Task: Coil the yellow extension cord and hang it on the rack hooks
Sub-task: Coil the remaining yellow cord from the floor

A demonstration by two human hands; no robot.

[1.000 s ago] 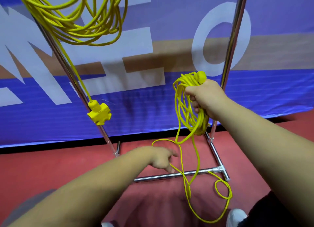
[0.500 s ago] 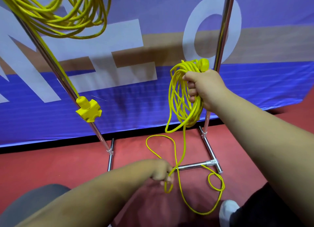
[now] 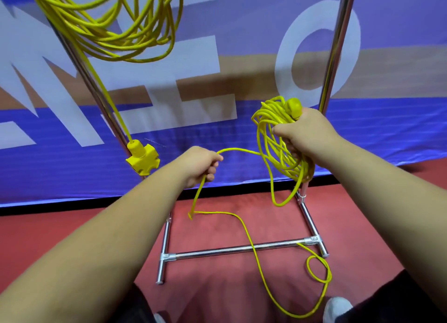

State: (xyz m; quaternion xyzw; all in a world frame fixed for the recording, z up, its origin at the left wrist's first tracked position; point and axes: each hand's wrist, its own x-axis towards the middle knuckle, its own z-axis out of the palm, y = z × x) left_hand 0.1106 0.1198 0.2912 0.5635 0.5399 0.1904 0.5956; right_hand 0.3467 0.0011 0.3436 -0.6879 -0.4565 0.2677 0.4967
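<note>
Yellow cord, place: the yellow extension cord [image 3: 285, 151] is partly wound. Its coil hangs from the right hand [image 3: 304, 134], just in front of the rack's right upright [image 3: 338, 44], and the plug [image 3: 294, 107] pokes out above the fist.
Free run: one strand [image 3: 242, 149] arcs leftward from the coil into the left hand [image 3: 200, 163]. It drops from there to the floor [image 3: 72, 238] as slack [image 3: 256, 257], crossing the base bar [image 3: 229, 249] and ending in a small loop near a shoe [image 3: 337, 307].
Right hand: fingers wrapped tight round the top of the bundle.
Left hand: fingers and thumb curled round the single strand.
Deciding relation: the coil lies up and to the right of the left hand, and the strand between them runs roughly side to side. The left hand is nearer the slack.
Next move, judged: carry the left hand rightward and up to lay this turn into the right fist.
Progress, judged: a few turns remain on the floor, and nothing of this cord is hung yet.
Snag risk: the slack crosses the base bar and could catch there.
Hooks: out of view above.
Round about: another cord [image 3: 130, 48] hangs at upper left, its socket block [image 3: 142, 159] dangling beside the left upright [image 3: 96, 92]. A blue and white banner [image 3: 242, 44] is behind.
</note>
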